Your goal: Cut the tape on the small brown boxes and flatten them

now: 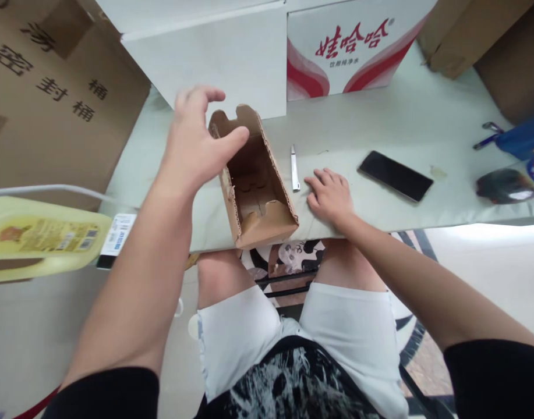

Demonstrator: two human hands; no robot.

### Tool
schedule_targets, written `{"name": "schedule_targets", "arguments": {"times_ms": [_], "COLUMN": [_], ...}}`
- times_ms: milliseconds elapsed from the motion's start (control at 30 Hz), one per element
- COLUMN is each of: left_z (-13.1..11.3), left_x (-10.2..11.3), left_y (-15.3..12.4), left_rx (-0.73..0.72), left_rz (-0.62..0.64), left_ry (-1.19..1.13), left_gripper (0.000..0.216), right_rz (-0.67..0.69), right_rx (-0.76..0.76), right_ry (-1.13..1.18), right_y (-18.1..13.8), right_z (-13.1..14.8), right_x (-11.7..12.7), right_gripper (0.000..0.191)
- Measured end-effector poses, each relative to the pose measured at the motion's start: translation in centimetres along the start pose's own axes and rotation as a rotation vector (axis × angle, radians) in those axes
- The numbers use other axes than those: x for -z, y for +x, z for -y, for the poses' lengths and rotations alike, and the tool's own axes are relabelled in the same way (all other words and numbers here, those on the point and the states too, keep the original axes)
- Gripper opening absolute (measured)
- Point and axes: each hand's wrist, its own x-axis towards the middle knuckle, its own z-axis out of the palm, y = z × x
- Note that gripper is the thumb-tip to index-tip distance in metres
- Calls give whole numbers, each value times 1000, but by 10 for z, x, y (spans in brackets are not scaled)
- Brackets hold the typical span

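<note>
From the head camera we see the left hand (192,145) spread loosely against the left wall of a small open cardboard box (255,180), thumb over its top rim, not clenched. The box lies tipped on the table (380,122) at its near edge, its open side facing us. The right hand (330,195) rests flat and empty on the table, just right of the box, fingers beside a small white knife (295,169). A black phone (395,176) lies further right. A yellow bottle (39,238) sits at far left.
</note>
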Motion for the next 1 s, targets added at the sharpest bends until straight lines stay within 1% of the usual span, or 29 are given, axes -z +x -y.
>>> {"name": "schedule_targets", "arguments": {"times_ms": [33,67,100,133,200,300,400,467,633,733,800,867,967,1000], "left_z": [2,4,8,13,22,33,38,39,41,41,39,33,25,23], "left_x": [-5,-10,-15,-19,-26,-31,-29,-21,4,11,10,5,-4,-8], "left_y": [11,19,25,30,34,35,34,31,29,30,29,25,22,22], "left_rx": [80,119,147,136,122,120,53,10,-40,-22,-30,-20,13,28], "left_rz": [46,71,96,114,101,8,-66,-63,72,125,150,135,86,84], "left_ry": [3,1,3,-3,-24,-32,-23,-35,-10,62,120,188,284,303], "left_gripper": [68,72,74,74,70,55,38,35,34,30,34,36,21,24], "right_rz": [-5,-11,-16,-21,-30,-37,-37,-35,-20,-12,-10,-11,-21,-23], "right_rx": [0,-1,0,2,8,11,10,10,1,3,5,5,8,10], "right_ry": [1,3,5,9,13,20,26,28,27,28,30,29,26,25], "right_y": [0,0,0,0,0,0,0,0,0,1,1,1,1,1], "right_z": [0,0,0,0,0,-1,-1,-1,-1,-1,-2,-3,-4,-4], "right_x": [0,0,0,-1,-1,-3,-3,-3,-2,-3,-3,-4,-5,-5], "right_gripper": [52,51,51,51,51,51,51,51,52,52,52,52,51,51]}}
